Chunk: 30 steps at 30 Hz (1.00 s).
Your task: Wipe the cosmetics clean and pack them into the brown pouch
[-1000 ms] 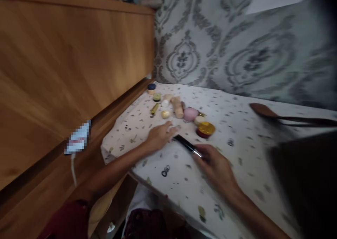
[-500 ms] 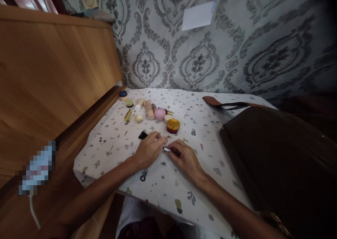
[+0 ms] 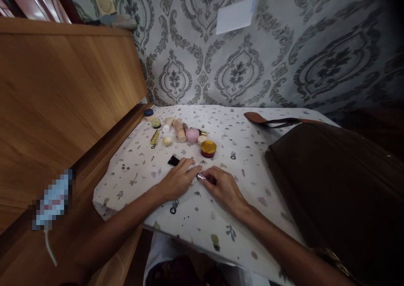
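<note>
Low over the near middle of the cloth, my left hand (image 3: pixel 179 180) is closed round a black tube (image 3: pixel 173 160). Only its flat, wide end shows, poking out past the far side of the fingers. Close by on the right, my right hand (image 3: pixel 222 189) pinches a small shiny silver piece (image 3: pixel 200 176) between thumb and fingers. The silver piece points at the left fingertips; whether it joins the tube is hidden by the fingers. Just beyond the hands stands a round jar with a gold lid (image 3: pixel 208 146) and a dark red base.
Behind the jar lie a pink rounded container (image 3: pixel 192 135), a beige tube (image 3: pixel 179 130), a small yellow bottle (image 3: pixel 154 137) and a dark-lidded jar (image 3: pixel 148 114). A large dark brown bag (image 3: pixel 334 185) fills the right side. A wooden cabinet (image 3: pixel 69 75) borders the left.
The view has shifted slightly. Both hands keep nearly the same place and grip, with small finger movements around the silver piece.
</note>
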Tool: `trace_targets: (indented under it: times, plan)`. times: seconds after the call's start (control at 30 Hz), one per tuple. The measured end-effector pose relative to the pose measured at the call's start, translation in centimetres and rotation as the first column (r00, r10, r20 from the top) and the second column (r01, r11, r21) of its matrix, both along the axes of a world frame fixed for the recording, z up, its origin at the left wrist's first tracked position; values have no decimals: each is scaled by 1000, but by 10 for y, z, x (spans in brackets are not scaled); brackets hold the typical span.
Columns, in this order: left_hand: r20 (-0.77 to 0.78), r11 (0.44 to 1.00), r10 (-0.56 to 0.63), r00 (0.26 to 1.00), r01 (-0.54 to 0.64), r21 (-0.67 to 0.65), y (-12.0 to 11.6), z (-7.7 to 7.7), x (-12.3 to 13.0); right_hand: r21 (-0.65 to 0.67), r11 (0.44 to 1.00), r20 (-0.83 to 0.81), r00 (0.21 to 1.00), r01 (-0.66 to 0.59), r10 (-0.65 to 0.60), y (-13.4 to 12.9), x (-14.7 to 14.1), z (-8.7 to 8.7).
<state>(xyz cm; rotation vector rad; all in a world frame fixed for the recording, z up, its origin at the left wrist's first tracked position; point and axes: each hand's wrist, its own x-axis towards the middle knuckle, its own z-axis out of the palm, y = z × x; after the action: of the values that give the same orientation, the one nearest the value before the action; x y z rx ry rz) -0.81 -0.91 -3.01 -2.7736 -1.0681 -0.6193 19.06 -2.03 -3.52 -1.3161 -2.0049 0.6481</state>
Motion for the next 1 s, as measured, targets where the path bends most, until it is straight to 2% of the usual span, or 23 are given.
trace_targets:
  times: [0.1,0.23,0.4,0.6,0.8,0.9,1.0]
  plan:
    - [7,999,47,999,-47,-3,6,-4,-14,-4,1000,8,1000,-6,6,0,0,0]
    - [40,981,192,981,-192,-10,17,-7,-40,10,1000,15,1000,-11,11,-1,2,2]
    - [1,946,317,948,-316,-67,24,-4,-59,1,1000,26,1000,-9,9,-1,2,4]
    - [-83,907,419,904,-422,-17,13,1,-50,-5,1000,59,998,-5,6,-2,2,3]
    - [-78,878,475,877,-477,-16,-1,2,-42,19,1000,55,998,-14,13,-2,3,2]
    - [-59,879,473,879,-475,-33,-8,4,-37,24,1000,59,998,-16,14,-3,1,1]
    - [15,908,413,911,-411,-86,-16,6,-24,25,999,75,997,-21,19,-4,0,0]
